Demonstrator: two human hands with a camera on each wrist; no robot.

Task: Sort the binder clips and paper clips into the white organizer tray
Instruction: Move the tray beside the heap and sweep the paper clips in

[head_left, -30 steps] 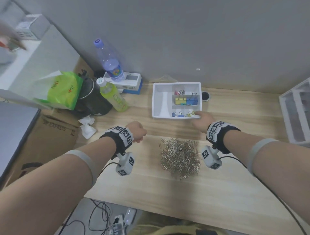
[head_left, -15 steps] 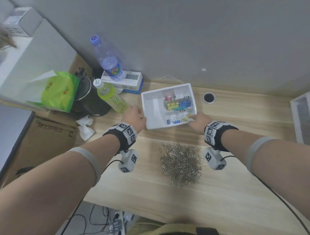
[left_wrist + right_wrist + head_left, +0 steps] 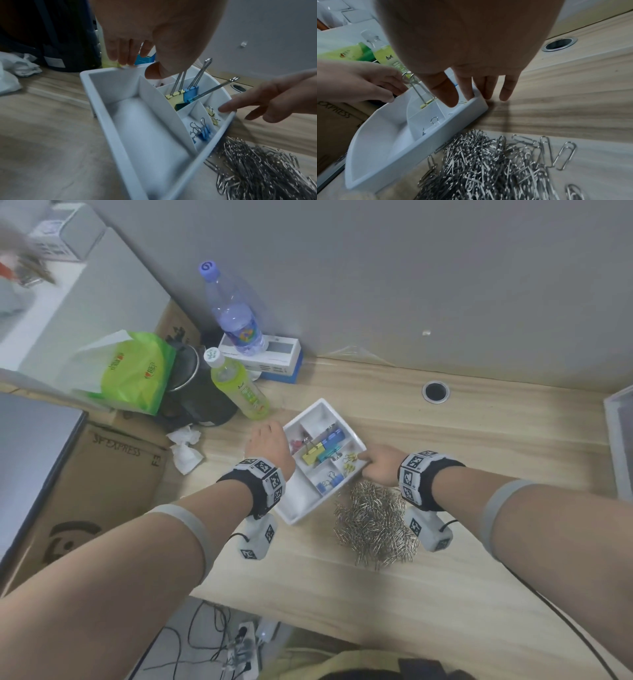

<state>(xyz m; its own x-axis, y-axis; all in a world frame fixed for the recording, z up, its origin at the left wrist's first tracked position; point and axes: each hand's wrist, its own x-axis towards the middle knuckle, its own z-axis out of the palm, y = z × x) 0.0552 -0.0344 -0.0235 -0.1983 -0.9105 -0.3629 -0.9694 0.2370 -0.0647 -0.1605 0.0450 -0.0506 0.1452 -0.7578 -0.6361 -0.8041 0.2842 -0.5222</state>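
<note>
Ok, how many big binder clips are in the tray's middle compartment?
3, all in the white tray's middle compartment: a yellow clip nearest the left hand, a blue clip at the far end, and a teal clip between them. More may be hidden underneath.

In the head view the left hand [image 3: 272, 447] covers the white organizer tray's [image 3: 301, 513] upper-left rim, its fingers out of sight; pink clips [image 3: 296, 445] beside it are too small to identify; a white container [image 3: 620, 440] is cut off at the right edge; a blurred shape [image 3: 20, 265] smears the upper left corner; the tray's near end blurs in both wrist views.
</note>
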